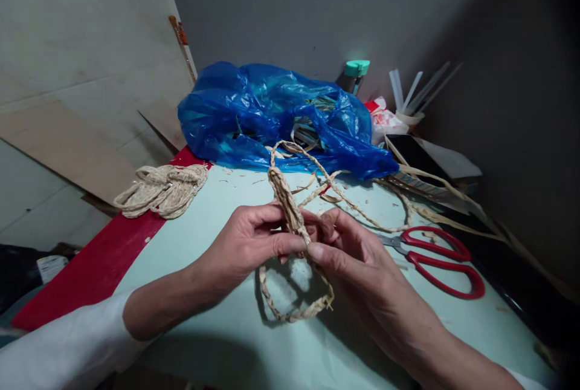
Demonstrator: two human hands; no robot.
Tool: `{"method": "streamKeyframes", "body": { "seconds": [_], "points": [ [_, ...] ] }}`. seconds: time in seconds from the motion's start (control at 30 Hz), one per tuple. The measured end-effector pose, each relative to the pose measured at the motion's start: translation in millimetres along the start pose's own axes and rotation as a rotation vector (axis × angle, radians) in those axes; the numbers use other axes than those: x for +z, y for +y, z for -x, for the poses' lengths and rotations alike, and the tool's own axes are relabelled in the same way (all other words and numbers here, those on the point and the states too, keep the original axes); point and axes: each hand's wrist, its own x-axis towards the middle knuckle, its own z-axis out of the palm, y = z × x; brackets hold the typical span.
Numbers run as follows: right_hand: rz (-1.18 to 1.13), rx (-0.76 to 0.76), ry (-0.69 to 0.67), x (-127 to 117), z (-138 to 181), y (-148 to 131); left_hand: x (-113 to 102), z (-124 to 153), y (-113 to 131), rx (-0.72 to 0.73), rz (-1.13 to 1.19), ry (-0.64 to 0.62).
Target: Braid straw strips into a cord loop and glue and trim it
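Note:
Between both hands is a braided straw cord [283, 187], partly wound into a narrow upright bundle. My left hand [254, 236] pinches the lower part of the bundle between thumb and fingers. My right hand [353, 251] grips the same cord just to the right, thumb and forefinger pressed together on it. A loop of the braid hangs below the hands, and another length arches above the bundle and trails right across the table. Red-handled scissors [469, 281] lie to the right of my right hand, their blades partly hidden.
A blue plastic bag [226, 100] holding strips of plant fibre sits at the back. Coiled braided cord [167, 190] lies on the red strip [95, 269] at left. A green-capped container [357, 68] and a cup of translucent sticks [410, 117] stand behind. Loose straw strands lie on the right.

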Motion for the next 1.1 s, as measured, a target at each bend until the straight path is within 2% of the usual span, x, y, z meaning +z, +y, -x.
{"method": "streamKeyframes", "body": {
  "seconds": [0.2, 0.33, 0.63, 0.73, 0.87, 0.97, 1.1],
  "points": [
    [0.081, 0.021, 0.004, -2, 0, 0, -1, 0, -4, 0.013, 0.065, 0.001],
    [0.080, 0.043, -0.047, -3, -3, -2, -2, 3, -2, 0.022, 0.068, -0.013],
    [0.247, 0.007, -0.057, -4, 1, -9, -12, 1, 4, 0.053, -0.010, 0.077],
    [0.310, 0.012, -0.014, 1, 2, -9, -12, 0, 5, 0.060, -0.039, 0.100],
    [0.532, -0.057, 0.053, 4, 2, -3, -12, -1, 10, 0.059, -0.121, 0.153],
    [0.762, -0.128, 0.040, 1, 4, 0, -12, -1, 14, 0.086, -0.219, 0.191],
    [1.105, -0.352, 0.048, 0, 8, -3, -12, -2, 17, 0.050, -0.324, 0.155]
  ]
}}
